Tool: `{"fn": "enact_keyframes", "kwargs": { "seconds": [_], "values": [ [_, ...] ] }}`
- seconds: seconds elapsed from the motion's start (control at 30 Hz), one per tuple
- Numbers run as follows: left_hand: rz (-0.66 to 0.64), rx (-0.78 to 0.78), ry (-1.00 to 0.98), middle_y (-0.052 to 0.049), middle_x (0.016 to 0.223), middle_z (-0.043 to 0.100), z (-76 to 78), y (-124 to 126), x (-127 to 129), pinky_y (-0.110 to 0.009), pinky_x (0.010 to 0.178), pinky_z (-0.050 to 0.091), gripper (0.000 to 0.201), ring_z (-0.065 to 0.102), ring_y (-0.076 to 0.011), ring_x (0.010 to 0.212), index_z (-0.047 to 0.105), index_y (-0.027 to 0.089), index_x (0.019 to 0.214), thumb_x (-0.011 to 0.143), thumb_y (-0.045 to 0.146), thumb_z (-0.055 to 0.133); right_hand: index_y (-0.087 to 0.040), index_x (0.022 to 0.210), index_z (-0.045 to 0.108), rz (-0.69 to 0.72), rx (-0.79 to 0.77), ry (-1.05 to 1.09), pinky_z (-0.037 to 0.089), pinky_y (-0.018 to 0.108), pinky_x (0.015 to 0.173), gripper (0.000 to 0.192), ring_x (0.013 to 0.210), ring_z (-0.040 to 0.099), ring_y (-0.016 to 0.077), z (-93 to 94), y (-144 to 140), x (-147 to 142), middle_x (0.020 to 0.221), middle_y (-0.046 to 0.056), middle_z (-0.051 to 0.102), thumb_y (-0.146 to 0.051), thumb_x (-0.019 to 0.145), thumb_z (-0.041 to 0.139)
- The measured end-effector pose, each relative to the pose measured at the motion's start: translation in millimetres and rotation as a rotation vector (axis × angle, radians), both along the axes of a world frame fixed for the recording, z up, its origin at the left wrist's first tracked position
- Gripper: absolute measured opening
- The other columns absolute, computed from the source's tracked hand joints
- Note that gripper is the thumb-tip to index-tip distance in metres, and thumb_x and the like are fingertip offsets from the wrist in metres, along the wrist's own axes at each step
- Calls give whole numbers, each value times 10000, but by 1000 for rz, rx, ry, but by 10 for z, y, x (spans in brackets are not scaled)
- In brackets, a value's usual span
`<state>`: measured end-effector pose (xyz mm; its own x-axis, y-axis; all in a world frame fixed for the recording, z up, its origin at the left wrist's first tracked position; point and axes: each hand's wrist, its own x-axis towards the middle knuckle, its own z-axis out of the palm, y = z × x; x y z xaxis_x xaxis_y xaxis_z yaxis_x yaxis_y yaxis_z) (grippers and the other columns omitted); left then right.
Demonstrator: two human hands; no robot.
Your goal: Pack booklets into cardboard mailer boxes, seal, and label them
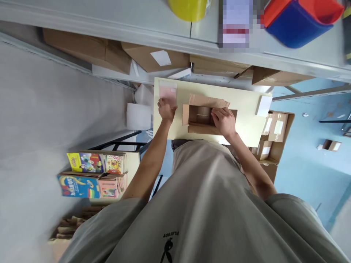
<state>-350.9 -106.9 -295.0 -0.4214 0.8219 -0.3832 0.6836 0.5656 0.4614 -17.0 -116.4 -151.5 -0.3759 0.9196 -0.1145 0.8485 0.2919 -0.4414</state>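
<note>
While right hand (223, 122) grips the open cardboard box (204, 117), left hand (166, 109) clenches a pink sheet (168, 93) on the surface (246, 106).

Brown cardboard box (204, 118), pale yellow table (246, 106), pink sheet (168, 93).

We've got a grey shelf (115, 22) up top with a yellow tub (189, 8) and a red-and-blue bin (298, 20), brown cartons (90, 49) under it, colourful books (93, 173) stacked left, boxes (274, 135) piled right on the blue floor (309, 168).
</note>
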Motion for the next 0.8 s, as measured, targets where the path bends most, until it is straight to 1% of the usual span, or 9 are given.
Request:
{"fn": "enact_keyframes", "kwargs": {
  "seconds": [0.07, 0.2, 0.27, 0.37, 0.43, 0.5, 0.57, 0.67, 0.8],
  "values": [
    [36, -23, 22, -297, 1717, 577, 16, 10, 74, -703, 1363, 519, 677, 539, -526, 1639, 660, 151, 1529, 928, 291, 938, -239, 1262, 920, -16, -19, -1, 631, 604, 1126, 431, 1252, 791, 399, 18, -57, 3, 1377, 145, 906, -333, 1237, 499],
    [-33, -77, 86, -358, 1681, 593, 73, 64, 110, -648, 1378, 504, 646, 593, -524, 1611, 641, 33, 1528, 914, 138, 812, -235, 1246, 912, -38, -20, 14, 631, 602, 1080, 392, 1210, 791, 404, 6, -138, 31, 1339, 158, 911, -317, 1215, 530],
    [-52, -86, 89, -368, 1689, 605, 118, 60, 30, -621, 1385, 491, 609, 620, -495, 1616, 599, 9, 1583, 995, 132, 706, -237, 1231, 908, -31, -15, 19, 631, 588, 1064, 383, 1196, 792, 400, -21, -157, 35, 1311, 160, 914, -318, 1213, 534],
    [-57, -98, 38, -303, 1643, 703, 194, 22, -166, -583, 1355, 519, 573, 707, -410, 1565, 523, 68, 1693, 1125, 145, 534, -244, 1195, 901, -17, 5, 25, 636, 555, 1042, 377, 1162, 796, 385, -70, -155, 8, 1256, 152, 920, -323, 1215, 534],
    [-66, -90, -2, -265, 1600, 748, 226, 9, -256, -549, 1356, 517, 501, 724, -378, 1551, 566, 116, 1653, 1164, 227, 567, -244, 1167, 899, -5, 6, 25, 647, 535, 1034, 355, 1142, 800, 377, -99, -140, -30, 1224, 149, 922, -306, 1203, 552],
    [-47, -44, -60, -262, 1593, 733, 224, 17, -254, -523, 1380, 481, 461, 686, -378, 1582, 640, 123, 1533, 1149, 368, 713, -233, 1156, 898, 6, -4, 23, 657, 524, 1043, 341, 1144, 808, 373, -117, -127, -74, 1213, 157, 921, -285, 1194, 563],
    [-27, -12, -88, -274, 1635, 669, 196, 37, -175, -527, 1404, 442, 564, 634, -395, 1614, 663, 108, 1467, 1076, 462, 863, -226, 1159, 897, 17, -14, 28, 660, 517, 1066, 344, 1160, 813, 369, -122, -122, -106, 1210, 165, 919, -277, 1198, 558],
    [-56, -62, -29, -303, 1741, 546, 147, 57, -25, -574, 1439, 407, 673, 574, -428, 1649, 650, 74, 1501, 1002, 407, 956, -232, 1171, 896, 37, -29, 45, 660, 507, 1077, 344, 1157, 817, 358, -105, -140, -98, 1205, 161, 920, -283, 1206, 558],
    [-135, -107, 79, -358, 1771, 499, 121, 51, 64, -601, 1401, 470, 731, 563, -490, 1666, 569, 34, 1654, 1012, 261, 835, -217, 1205, 898, 21, -31, 59, 662, 513, 1081, 354, 1159, 819, 359, -53, -209, 23, 1231, 158, 920, -287, 1209, 551]
  ]
}}
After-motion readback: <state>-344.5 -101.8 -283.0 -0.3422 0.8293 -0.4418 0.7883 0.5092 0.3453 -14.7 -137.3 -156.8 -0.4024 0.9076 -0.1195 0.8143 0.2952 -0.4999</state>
